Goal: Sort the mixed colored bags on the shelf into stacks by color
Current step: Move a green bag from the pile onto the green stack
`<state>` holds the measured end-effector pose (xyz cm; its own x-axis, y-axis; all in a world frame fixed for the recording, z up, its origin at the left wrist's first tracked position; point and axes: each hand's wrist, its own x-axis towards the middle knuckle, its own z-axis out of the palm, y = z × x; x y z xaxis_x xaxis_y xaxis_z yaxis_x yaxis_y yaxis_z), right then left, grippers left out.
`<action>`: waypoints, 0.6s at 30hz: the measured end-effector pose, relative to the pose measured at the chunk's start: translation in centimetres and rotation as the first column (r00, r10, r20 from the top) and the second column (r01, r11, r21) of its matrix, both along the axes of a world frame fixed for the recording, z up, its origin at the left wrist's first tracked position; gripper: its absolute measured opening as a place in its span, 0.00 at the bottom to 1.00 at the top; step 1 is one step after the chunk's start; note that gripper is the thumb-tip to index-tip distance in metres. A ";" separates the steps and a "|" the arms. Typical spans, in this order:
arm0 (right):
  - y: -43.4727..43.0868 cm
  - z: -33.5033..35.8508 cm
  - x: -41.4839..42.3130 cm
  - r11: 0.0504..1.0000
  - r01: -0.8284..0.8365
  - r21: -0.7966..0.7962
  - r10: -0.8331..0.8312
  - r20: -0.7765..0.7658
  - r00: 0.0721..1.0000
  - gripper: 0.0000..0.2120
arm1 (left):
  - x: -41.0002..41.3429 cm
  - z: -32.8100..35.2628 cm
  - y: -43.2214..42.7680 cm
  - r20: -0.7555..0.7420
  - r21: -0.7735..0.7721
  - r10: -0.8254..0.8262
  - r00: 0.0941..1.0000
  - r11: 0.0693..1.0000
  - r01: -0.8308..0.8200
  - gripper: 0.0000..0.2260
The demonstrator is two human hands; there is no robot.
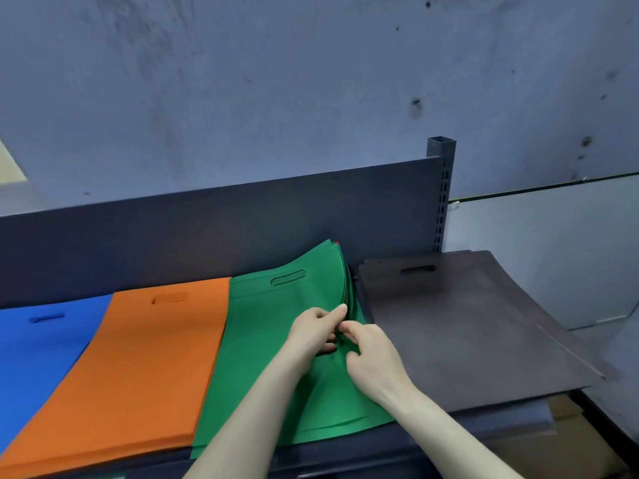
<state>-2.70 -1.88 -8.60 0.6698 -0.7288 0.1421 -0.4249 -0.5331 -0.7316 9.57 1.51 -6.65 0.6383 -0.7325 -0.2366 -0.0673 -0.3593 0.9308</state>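
Note:
Four stacks of flat bags lie side by side on the dark shelf point(345, 454): blue point(38, 354), orange point(138, 361), green point(273, 326) and dark brown point(460, 323). The green stack's right edge is lifted and fanned, and a sliver of red shows at its far top corner. My left hand point(313, 335) pinches the fanned right edge of the green bags with thumb on top. My right hand point(371, 357) grips the same edge just beside it, fingers tucked between the layers.
A dark metal back panel point(207, 223) runs behind the stacks, with a slotted upright post point(442, 188) at its right end. A grey wall rises behind. Cardboard point(570, 430) sits below the shelf at the right.

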 end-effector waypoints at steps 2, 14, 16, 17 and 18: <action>0.2 -0.1 -0.2 0.998 -0.013 -0.068 0.010 -0.055 0.998 0.26 | 0.0 0.0 -0.3 0.021 0.012 0.028 0.999 1.000 -0.029 0.12; -2.7 0.3 -0.6 0.985 0.128 0.117 -0.150 0.199 0.968 0.10 | 0.9 -1.4 0.1 -0.061 -0.088 0.044 0.997 0.995 -0.049 0.07; -3.1 0.1 -0.5 0.985 0.160 0.066 -0.169 0.159 0.973 0.10 | 1.0 -1.6 0.1 -0.071 -0.105 0.039 0.997 0.993 -0.046 0.08; -3.2 0.0 -0.5 0.985 0.170 0.023 -0.171 0.135 0.976 0.10 | 1.0 -1.6 0.1 -0.075 -0.111 0.037 0.996 0.993 -0.045 0.09; -3.2 0.0 -0.3 0.986 0.168 -0.013 -0.165 0.116 0.979 0.10 | 0.9 -1.6 0.2 -0.077 -0.112 0.037 0.996 0.993 -0.045 0.09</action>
<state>-3.04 -5.12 -8.58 0.5177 -0.8245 0.2284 -0.4237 -0.4789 -0.7688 10.48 1.68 -8.26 0.6520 -0.7310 -0.2011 0.0163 -0.2517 0.9677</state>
